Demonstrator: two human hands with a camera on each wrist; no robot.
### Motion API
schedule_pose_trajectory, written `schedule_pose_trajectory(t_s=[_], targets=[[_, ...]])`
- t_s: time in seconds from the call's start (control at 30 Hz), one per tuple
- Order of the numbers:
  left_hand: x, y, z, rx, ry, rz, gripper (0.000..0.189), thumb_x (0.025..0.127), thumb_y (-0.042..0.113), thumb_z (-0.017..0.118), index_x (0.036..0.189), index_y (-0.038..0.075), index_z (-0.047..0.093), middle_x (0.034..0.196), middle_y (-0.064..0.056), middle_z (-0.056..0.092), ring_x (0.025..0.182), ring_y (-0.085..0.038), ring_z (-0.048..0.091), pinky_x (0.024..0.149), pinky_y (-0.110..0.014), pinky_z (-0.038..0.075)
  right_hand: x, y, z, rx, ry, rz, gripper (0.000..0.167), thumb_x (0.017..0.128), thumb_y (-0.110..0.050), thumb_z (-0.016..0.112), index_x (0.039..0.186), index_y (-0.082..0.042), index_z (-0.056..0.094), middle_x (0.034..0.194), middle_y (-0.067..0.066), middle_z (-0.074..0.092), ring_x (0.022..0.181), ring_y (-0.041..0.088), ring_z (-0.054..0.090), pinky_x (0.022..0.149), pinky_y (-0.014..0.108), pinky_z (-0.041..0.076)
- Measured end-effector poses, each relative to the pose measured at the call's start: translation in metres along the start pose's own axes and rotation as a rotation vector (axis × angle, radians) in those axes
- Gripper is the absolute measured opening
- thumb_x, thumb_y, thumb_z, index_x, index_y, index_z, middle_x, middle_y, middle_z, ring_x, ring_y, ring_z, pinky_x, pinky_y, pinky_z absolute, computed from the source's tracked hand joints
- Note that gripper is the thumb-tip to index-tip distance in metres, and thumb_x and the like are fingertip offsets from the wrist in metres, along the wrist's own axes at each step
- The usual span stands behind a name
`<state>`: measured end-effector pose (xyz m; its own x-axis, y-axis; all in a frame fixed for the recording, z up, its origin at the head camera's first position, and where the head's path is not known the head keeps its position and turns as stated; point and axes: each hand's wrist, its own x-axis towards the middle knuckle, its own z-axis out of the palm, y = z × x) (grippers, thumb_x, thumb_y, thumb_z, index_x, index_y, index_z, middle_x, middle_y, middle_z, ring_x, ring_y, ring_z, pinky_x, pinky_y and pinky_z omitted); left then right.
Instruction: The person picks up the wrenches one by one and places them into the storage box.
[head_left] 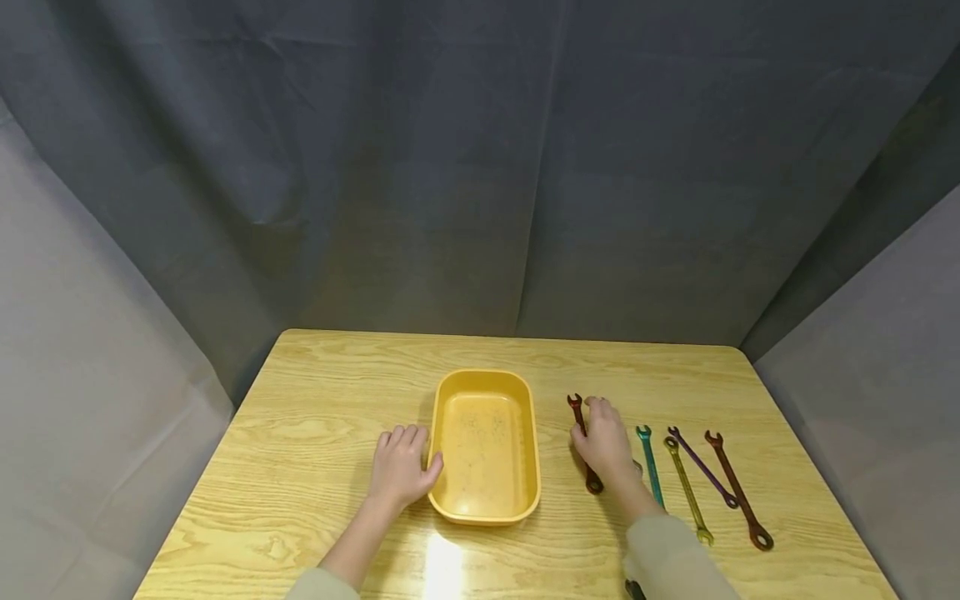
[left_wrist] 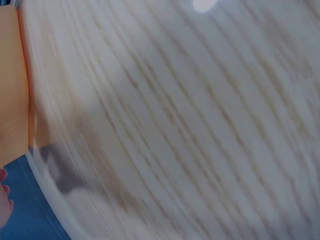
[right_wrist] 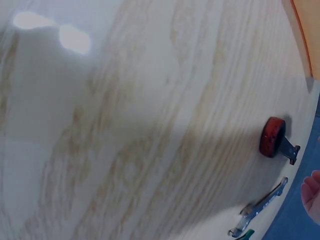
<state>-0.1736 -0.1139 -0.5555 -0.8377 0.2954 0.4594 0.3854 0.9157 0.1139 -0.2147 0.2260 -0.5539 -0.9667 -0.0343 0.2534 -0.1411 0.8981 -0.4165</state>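
Note:
On the left side of a yellow plastic bin, my left hand grips the rim, its thumb over the edge and its fingers outside. My right hand is low over the table beside a dark red wrench. The thumb overlaps the wrench's shaft in the head view; whether it touches cannot be told. In the right wrist view the fingers show apart from the red wrench. A bluish wrench lies close by, mostly hidden under my hand in the head view.
Right of my right hand lie a teal wrench, a yellow-green wrench, a purple wrench and a larger reddish-brown wrench. The wooden table backs onto a dark grey curtain.

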Motion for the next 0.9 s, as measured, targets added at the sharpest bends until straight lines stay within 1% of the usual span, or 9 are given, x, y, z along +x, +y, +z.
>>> schedule_pose_trajectory(t_s=[0.1,0.17,0.3,0.43,0.57,0.67,0.77,0.9], targets=[[0.000,0.001,0.000,0.001,-0.030,-0.017,0.038,0.080,0.040,0.054,0.099,0.008,0.062,0.093,-0.005,0.063,0.084,-0.022,0.054,0.075,-0.037,0.041,-0.001,0.001,0.004,-0.001,-0.014,0.012,0.050,0.079,-0.014,0.063,0.119,0.009,0.045,0.118,0.029,0.048,0.109,0.044,0.046,0.089,0.052,0.041],[0.000,0.002,0.000,0.000,-0.049,-0.029,0.038,0.080,0.040,0.054,0.100,0.008,0.062,0.095,-0.006,0.063,0.085,-0.023,0.055,0.076,-0.038,0.041,-0.002,0.001,0.007,-0.002,-0.011,0.015,0.049,0.079,-0.014,0.063,0.119,0.009,0.046,0.116,0.028,0.049,0.106,0.043,0.048,0.085,0.051,0.044],[0.000,0.003,-0.002,-0.014,-0.072,-0.054,0.039,0.080,0.038,0.054,0.103,0.008,0.063,0.097,-0.006,0.064,0.087,-0.024,0.055,0.078,-0.040,0.042,-0.003,0.002,0.012,-0.014,0.008,-0.006,0.048,0.078,-0.012,0.063,0.117,0.011,0.048,0.111,0.029,0.051,0.098,0.041,0.052,0.077,0.049,0.047],[0.000,0.004,-0.002,-0.019,-0.091,-0.066,0.038,0.080,0.036,0.054,0.104,0.009,0.063,0.098,-0.005,0.064,0.088,-0.023,0.055,0.078,-0.039,0.042,-0.002,0.003,0.017,-0.035,0.007,-0.004,0.047,0.078,-0.013,0.062,0.117,0.011,0.047,0.112,0.031,0.051,0.101,0.043,0.052,0.080,0.051,0.046],[0.002,0.004,-0.002,-0.031,-0.116,-0.076,0.036,0.079,0.034,0.054,0.104,0.010,0.063,0.099,-0.005,0.064,0.088,-0.023,0.055,0.077,-0.037,0.041,-0.002,0.003,0.020,-0.049,-0.023,0.036,0.050,0.080,-0.013,0.060,0.120,0.012,0.045,0.116,0.031,0.049,0.107,0.043,0.049,0.085,0.051,0.044],[0.003,0.005,-0.003,-0.045,-0.131,-0.084,0.036,0.079,0.033,0.055,0.106,0.010,0.063,0.100,-0.005,0.064,0.088,-0.023,0.055,0.077,-0.037,0.041,-0.002,0.003,0.021,-0.062,-0.045,0.061,0.051,0.080,-0.013,0.059,0.122,0.012,0.044,0.116,0.031,0.048,0.107,0.043,0.048,0.087,0.050,0.043],[0.003,0.005,-0.003,-0.057,-0.144,-0.091,0.035,0.079,0.032,0.056,0.106,0.010,0.062,0.099,-0.004,0.064,0.086,-0.022,0.055,0.076,-0.037,0.041,-0.002,0.003,0.022,-0.080,-0.056,0.071,0.051,0.080,-0.013,0.058,0.122,0.013,0.044,0.112,0.030,0.049,0.104,0.043,0.049,0.085,0.050,0.043],[0.003,0.005,-0.002,-0.062,-0.153,-0.097,0.036,0.079,0.033,0.055,0.107,0.011,0.062,0.100,-0.004,0.064,0.085,-0.022,0.055,0.074,-0.036,0.041,-0.002,0.003,0.024,-0.103,-0.047,0.066,0.047,0.079,-0.012,0.059,0.116,0.014,0.047,0.104,0.029,0.051,0.096,0.042,0.052,0.080,0.049,0.046]])
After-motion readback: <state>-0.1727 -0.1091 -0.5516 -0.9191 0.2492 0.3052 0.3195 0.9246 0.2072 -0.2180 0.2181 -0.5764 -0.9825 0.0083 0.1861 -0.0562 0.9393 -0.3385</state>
